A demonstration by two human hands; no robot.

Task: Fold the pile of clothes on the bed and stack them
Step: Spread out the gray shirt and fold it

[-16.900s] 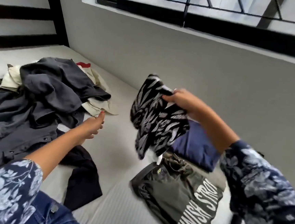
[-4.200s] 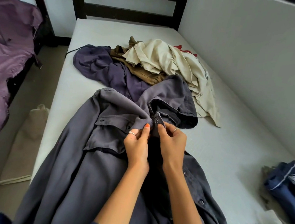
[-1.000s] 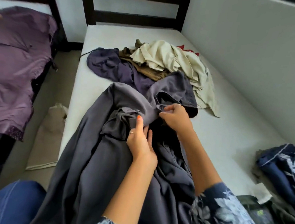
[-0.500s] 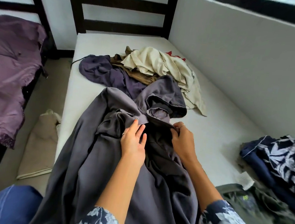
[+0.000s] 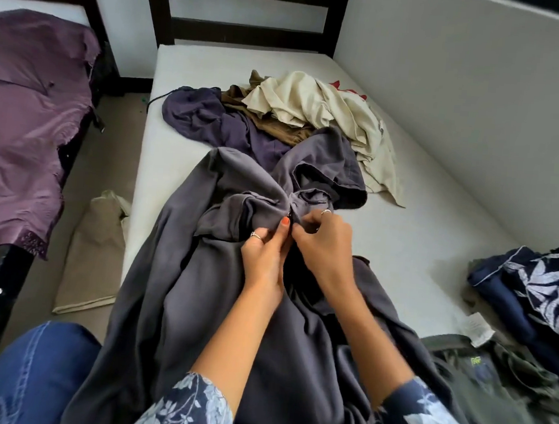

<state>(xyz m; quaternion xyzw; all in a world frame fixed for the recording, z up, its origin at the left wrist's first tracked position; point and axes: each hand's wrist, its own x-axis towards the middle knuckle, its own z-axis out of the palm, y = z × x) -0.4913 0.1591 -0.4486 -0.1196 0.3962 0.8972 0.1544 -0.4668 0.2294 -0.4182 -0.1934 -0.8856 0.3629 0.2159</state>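
Spread along the bed [image 5: 404,236], the long grey garment [image 5: 171,270] looks soft, limp and fairly heavy. The left hand [image 5: 262,256] and right hand [image 5: 324,246] both pinch its front opening at a snap; best gripped by its seams.

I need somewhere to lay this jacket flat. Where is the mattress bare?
Bare mattress runs between the grey jacket and the wall, from the cream cloth to the folded stack. Also bare by the headboard. The middle is crowded.
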